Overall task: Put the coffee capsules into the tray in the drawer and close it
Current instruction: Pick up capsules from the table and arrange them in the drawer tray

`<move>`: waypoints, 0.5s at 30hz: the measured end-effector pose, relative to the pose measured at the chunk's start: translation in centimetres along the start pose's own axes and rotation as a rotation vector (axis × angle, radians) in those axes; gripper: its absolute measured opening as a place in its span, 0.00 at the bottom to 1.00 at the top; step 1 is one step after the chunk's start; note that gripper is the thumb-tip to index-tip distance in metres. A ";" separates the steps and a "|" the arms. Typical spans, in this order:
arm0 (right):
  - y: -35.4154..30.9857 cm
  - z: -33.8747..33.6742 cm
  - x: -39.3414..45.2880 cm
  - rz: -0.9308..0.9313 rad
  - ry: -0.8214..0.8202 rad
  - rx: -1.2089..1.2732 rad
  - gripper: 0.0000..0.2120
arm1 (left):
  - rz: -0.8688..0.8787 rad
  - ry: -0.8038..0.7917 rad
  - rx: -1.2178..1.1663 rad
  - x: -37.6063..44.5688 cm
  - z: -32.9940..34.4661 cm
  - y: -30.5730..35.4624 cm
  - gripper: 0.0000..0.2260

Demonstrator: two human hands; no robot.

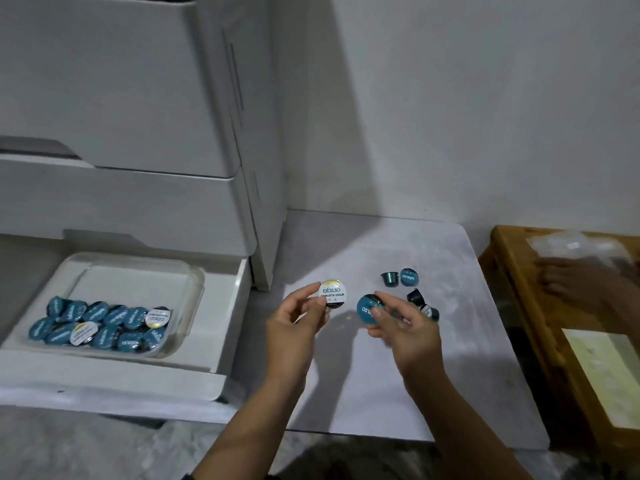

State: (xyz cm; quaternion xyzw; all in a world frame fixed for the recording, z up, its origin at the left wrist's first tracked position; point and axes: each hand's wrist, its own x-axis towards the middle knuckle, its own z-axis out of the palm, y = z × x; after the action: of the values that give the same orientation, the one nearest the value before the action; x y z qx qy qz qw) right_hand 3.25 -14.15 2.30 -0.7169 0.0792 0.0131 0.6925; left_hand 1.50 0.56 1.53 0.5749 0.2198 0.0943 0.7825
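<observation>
**Two capsules in hand, a few left on the mat**

Left hand (294,327) raised above the pale mat (467,341), thumb and fingers pinching a white-lidded capsule (332,293), lid toward the camera. Right hand (405,327) just beside it, fingers curled round a teal-lidded capsule (367,309). Neither over the drawer yet.

Well along, by the look of it: clear tray (194,289) in the open bottom drawer (228,327), front half packed with capsules in the tray (100,323), mostly teal lids with a couple of white ones, back half bare. Left to do: both held capsules across to the tray, then the loose capsules (408,277) lying on the mat beyond the right hand, about four, one partly hidden behind the fingers, some tipped on their sides. Then the drawer pushed shut.

Around: tall white drawer unit (138,98) above the open drawer, a wooden table (512,271) at the right edge with a blurred clear bag on it. Nothing across the way from mat to tray; the drawer's side wall the only edge to lift over.
</observation>
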 end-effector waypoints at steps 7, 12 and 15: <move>-5.0 7.8 -1.7 -0.086 -0.201 0.057 0.14 | 0.165 0.032 0.022 1.6 -7.9 7.3 0.09; -6.2 14.7 -2.6 -0.049 -0.285 0.014 0.08 | 0.184 0.054 0.086 4.7 -15.8 10.9 0.11; -5.9 19.4 -2.9 -0.027 -0.308 -0.011 0.09 | 0.154 0.002 0.195 7.8 -21.2 12.3 0.12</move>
State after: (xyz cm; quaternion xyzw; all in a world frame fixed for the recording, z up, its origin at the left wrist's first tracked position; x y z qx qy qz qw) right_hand 2.93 5.56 7.76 -0.7111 -0.0377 0.1142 0.6927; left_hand 0.14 25.85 6.16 0.6633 0.1839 0.1329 0.7131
